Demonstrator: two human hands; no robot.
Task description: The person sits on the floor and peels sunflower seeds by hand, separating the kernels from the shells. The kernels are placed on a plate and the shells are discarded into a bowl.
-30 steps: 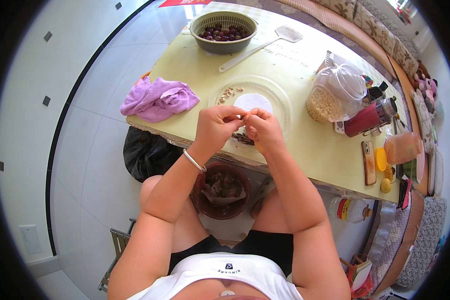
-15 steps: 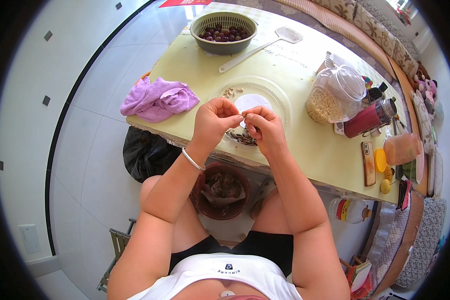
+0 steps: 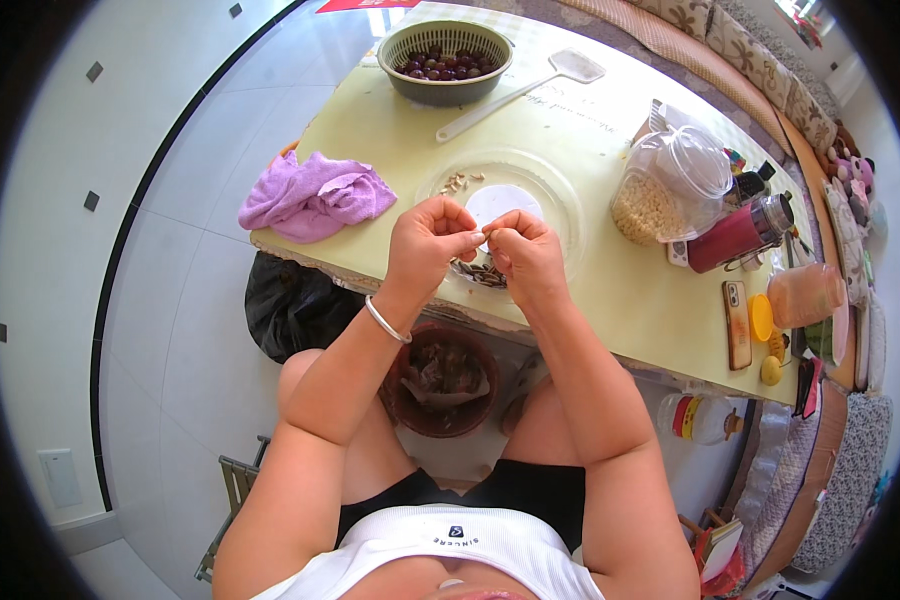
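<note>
Over the near side of a clear round plate (image 3: 567,235), my left hand (image 3: 433,240) and my right hand (image 3: 523,252) meet with their thumbs and forefingers pinched. A tiny sunflower seed is between the fingertips, almost wholly covered by them. Dark, striped sunflower seeds (image 3: 485,273) lie in a heap on the plate just below my hands. Pale shelled kernels (image 3: 457,183) are scattered on its far left part. A white round piece (image 3: 505,205) covers the plate's middle, partly behind my fingers.
A colander of grapes (image 3: 445,62) and a white spatula (image 3: 515,100) are at the back. A purple cloth (image 3: 315,198) lies left. A clear jar of kernels (image 3: 660,195), a red flask (image 3: 735,240) and a phone (image 3: 737,325) stand right. Below the table edge is a bin (image 3: 445,385).
Both hands stay pinched together over the plate. The right fingers have curled in slightly, and the dark bit at the fingertips shows less. The whole view has shifted a little.
</note>
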